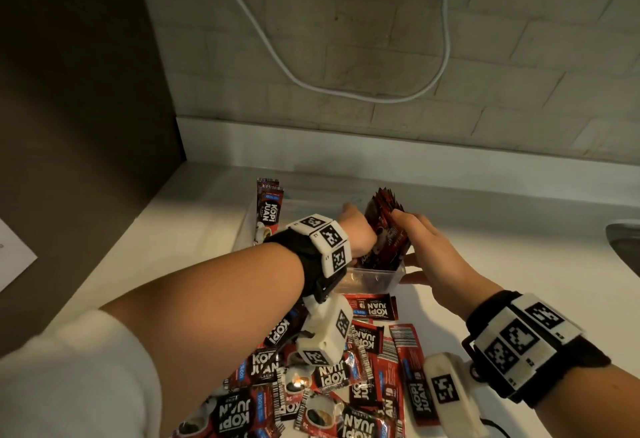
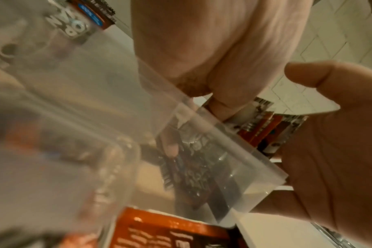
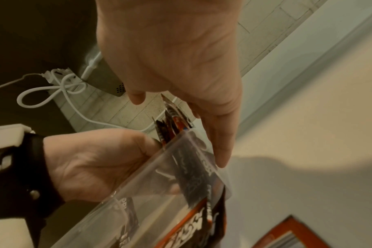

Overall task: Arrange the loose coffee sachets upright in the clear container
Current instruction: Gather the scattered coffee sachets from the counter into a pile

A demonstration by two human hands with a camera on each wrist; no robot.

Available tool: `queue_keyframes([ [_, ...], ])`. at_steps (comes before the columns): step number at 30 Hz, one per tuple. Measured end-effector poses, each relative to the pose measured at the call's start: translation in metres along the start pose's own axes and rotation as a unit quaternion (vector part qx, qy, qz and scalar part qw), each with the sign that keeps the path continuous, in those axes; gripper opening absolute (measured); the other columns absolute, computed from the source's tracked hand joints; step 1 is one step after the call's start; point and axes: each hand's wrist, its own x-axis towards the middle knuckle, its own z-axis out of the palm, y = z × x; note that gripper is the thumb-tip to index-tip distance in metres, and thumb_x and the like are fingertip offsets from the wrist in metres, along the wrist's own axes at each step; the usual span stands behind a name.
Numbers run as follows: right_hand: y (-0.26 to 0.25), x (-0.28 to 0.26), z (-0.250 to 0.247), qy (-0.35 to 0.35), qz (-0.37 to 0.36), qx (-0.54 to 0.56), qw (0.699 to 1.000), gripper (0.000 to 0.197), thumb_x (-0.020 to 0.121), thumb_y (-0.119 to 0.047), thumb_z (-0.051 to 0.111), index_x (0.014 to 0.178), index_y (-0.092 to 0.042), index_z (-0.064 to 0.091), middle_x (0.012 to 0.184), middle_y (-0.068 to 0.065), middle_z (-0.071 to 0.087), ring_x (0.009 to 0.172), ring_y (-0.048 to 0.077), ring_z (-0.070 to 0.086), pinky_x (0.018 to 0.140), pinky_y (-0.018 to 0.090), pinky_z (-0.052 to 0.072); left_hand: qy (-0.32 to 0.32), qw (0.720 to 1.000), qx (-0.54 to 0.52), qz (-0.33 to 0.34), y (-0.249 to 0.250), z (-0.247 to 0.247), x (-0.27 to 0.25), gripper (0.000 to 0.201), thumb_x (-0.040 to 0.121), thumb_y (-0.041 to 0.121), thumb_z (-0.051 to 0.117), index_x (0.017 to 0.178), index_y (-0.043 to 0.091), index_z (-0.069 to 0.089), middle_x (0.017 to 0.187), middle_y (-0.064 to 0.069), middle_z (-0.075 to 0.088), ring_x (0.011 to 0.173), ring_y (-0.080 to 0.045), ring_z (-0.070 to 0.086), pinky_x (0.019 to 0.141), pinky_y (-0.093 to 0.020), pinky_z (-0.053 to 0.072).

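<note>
Your left hand (image 1: 356, 233) and right hand (image 1: 429, 250) flank a bundle of red-and-black foil coffee sachets (image 1: 388, 229) standing upright in the clear rectangular plastic container (image 1: 377, 278), which sits at 12 o'clock from the loose pile on the pale worktop (image 1: 194, 229). The left fingers curl round the bundle's 9 o'clock face. The right fingers (image 3: 221, 147) lie straight and close together, pressing flat against the 3 o'clock face and reaching down past the container's rim.

Treat each sachet as light, thin and slick. The foil probably bends easily and slides against its neighbours, so a bundle is likely to fan out or topple once released. Take hold across the broad faces, near mid-height, and squeeze from both sides; do not grip the crimped top edges.

More flat red-and-black sachets (image 1: 332, 368) lie scattered at 6 o'clock, overlapping one another. A few tall sachets (image 1: 268, 209) stand at 10 o'clock.

The left wrist view is blurred through the container wall (image 2: 234, 151). The container's far end is hidden behind the hands, so you cannot tell how full it is. The left thumb's position cannot be made out.
</note>
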Motion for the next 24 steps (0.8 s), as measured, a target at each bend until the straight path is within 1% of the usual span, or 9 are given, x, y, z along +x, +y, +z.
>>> queue_keyframes([
  [1,0.000,0.000,0.000,-0.004,-0.002,0.000,1.000,0.049,0.092,-0.053,0.046,0.131,-0.025,0.045,0.114,0.003,0.064,0.095,0.024,0.065,0.064,0.033,0.053,0.010,1.000,-0.017,0.000,0.000,0.002,-0.001,0.052,0.097,0.003,0.045,0.145,-0.002,0.024,0.132,-0.027,0.051,0.116,-0.040,0.057,0.073,-0.035,0.051],
  [2,-0.001,0.000,0.000,-0.008,-0.004,-0.002,1.000,0.050,0.092,-0.055,0.044,0.132,-0.025,0.045,0.114,0.003,0.064,0.096,0.024,0.065,0.065,0.033,0.053,0.016,1.000,-0.016,0.006,0.000,0.003,0.001,0.056,0.097,0.003,0.045,0.146,-0.002,0.019,0.135,-0.026,0.048,0.119,-0.039,0.055,0.083,-0.038,0.051],
  [4,-0.001,-0.001,0.000,-0.017,-0.007,-0.005,1.000,0.051,0.092,-0.058,0.041,0.132,-0.027,0.045,0.114,0.002,0.064,0.097,0.023,0.065,0.068,0.034,0.052,0.001,1.000,0.021,0.009,0.004,0.007,0.004,0.046,0.097,0.008,0.046,0.140,-0.004,0.032,0.132,-0.022,0.052,0.118,-0.036,0.056,0.096,-0.039,0.048],
  [6,-0.002,-0.002,0.000,-0.024,-0.008,-0.005,1.000,0.050,0.092,-0.058,0.039,0.132,-0.029,0.046,0.112,0.000,0.064,0.096,0.022,0.065,0.068,0.034,0.052,-0.024,0.999,0.040,0.015,0.007,0.012,0.006,0.033,0.098,0.013,0.047,0.128,-0.001,0.050,0.124,-0.019,0.060,0.111,-0.032,0.060,0.096,-0.038,0.049],
  [8,-0.002,-0.003,0.000,-0.028,-0.008,-0.006,1.000,0.049,0.093,-0.058,0.038,0.132,-0.030,0.046,0.112,-0.001,0.065,0.096,0.021,0.065,0.068,0.033,0.051,-0.059,0.997,0.046,0.027,0.010,0.017,0.005,0.030,0.100,0.011,0.044,0.125,-0.001,0.056,0.125,-0.017,0.060,0.115,-0.030,0.057,0.093,-0.028,0.044],
  [9,-0.002,-0.003,0.000,-0.029,-0.008,-0.006,1.000,0.049,0.093,-0.058,0.038,0.132,-0.030,0.046,0.112,-0.001,0.065,0.096,0.021,0.065,0.068,0.033,0.051,-0.073,0.995,0.055,0.029,0.011,0.017,0.002,0.031,0.102,0.011,0.041,0.128,-0.002,0.054,0.127,-0.016,0.058,0.120,-0.029,0.054,0.090,-0.024,0.040],
  [12,-0.003,-0.004,0.001,-0.029,-0.009,-0.007,1.000,0.051,0.092,-0.060,0.037,0.134,-0.031,0.043,0.114,0.000,0.064,0.098,0.022,0.064,0.071,0.035,0.051,-0.056,0.993,0.090,0.051,0.013,0.013,-0.002,0.034,0.103,0.011,0.038,0.131,-0.002,0.051,0.131,-0.018,0.055,0.122,-0.030,0.053,0.095,-0.031,0.041],
  [15,-0.003,-0.004,0.001,-0.029,-0.010,-0.008,0.999,0.054,0.090,-0.062,0.038,0.134,-0.032,0.043,0.116,0.001,0.064,0.100,0.023,0.064,0.075,0.038,0.053,-0.046,0.989,0.131,0.050,0.011,0.007,-0.009,0.034,0.102,0.011,0.038,0.131,-0.002,0.050,0.133,-0.018,0.055,0.122,-0.031,0.053,0.099,-0.033,0.041],
  [24,-0.001,-0.002,-0.002,-0.031,-0.012,-0.011,0.999,0.056,0.088,-0.065,0.038,0.133,-0.032,0.044,0.117,0.004,0.064,0.100,0.025,0.064,0.082,0.043,0.053,-0.022,0.993,0.098,0.054,0.006,0.004,-0.015,0.041,0.098,0.010,0.043,0.135,-0.006,0.044,0.135,-0.023,0.052,0.123,-0.036,0.052,0.094,-0.035,0.043],
])
